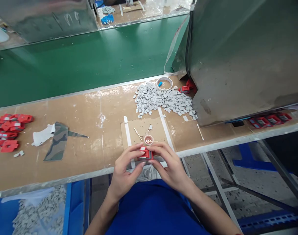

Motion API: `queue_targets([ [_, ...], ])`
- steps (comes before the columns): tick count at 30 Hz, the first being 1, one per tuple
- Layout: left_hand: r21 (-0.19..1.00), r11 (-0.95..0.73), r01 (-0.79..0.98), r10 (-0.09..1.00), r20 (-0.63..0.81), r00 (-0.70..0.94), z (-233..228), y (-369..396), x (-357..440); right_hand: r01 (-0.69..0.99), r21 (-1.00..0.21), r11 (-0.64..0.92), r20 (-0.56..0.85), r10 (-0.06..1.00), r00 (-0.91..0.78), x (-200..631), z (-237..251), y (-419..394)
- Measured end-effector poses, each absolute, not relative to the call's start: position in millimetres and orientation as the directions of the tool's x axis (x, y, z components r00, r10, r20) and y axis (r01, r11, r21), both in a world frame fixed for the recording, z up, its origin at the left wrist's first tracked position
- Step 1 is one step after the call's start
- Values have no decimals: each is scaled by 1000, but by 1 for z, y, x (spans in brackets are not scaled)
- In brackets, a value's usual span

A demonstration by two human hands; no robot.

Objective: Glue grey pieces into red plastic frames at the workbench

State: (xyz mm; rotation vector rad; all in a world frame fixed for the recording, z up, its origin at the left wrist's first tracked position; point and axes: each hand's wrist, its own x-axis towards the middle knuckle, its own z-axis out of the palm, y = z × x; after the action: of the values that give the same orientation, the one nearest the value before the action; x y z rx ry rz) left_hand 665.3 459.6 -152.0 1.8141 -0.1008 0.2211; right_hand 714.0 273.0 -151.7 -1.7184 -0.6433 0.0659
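Between my two hands is a small red plastic part (146, 154) with a grey piece on it, held just over the bench's front edge. My left hand (126, 166) pinches its left side between thumb and fingers. The right side is gripped the same way by my right hand (172, 163). Just beyond the part stands a small round cup (148, 140) with a thin stick lying across it. A cardboard sheet (129, 130), taped at both sides, lies underneath. On it are a wooden stick (138, 134) and a loose grey tile (150, 127).
A heap of grey tiles (161, 99) lies behind the cardboard, with a tape roll (164, 83) at its back. Red parts (9, 129) are piled at left beside camouflage cloth (57, 142). A large metal box (242, 65) blocks the right. Beyond runs a green belt (85, 62).
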Motion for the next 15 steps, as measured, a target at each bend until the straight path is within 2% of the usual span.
queue_targets([
  [3, 961, -213, -179, 61, 196, 979, -162, 458, 663, 193, -979, 71, 205, 401, 893, 710, -156, 276],
  [5, 956, -226, -189, 60, 207, 977, -166, 459, 664, 133, -985, 107, 166, 410, 897, 709, -158, 277],
  [8, 921, -297, -250, 25, 270, 963, -165, 465, 667, 276, -960, -47, 228, 436, 870, 711, -157, 275],
  [11, 885, -360, -296, -45, 301, 953, -161, 470, 672, 466, -861, -202, 355, 417, 837, 715, -151, 272],
  [15, 886, -364, -289, -61, 287, 956, -160, 472, 673, 549, -796, -257, 416, 427, 803, 717, -143, 269],
])
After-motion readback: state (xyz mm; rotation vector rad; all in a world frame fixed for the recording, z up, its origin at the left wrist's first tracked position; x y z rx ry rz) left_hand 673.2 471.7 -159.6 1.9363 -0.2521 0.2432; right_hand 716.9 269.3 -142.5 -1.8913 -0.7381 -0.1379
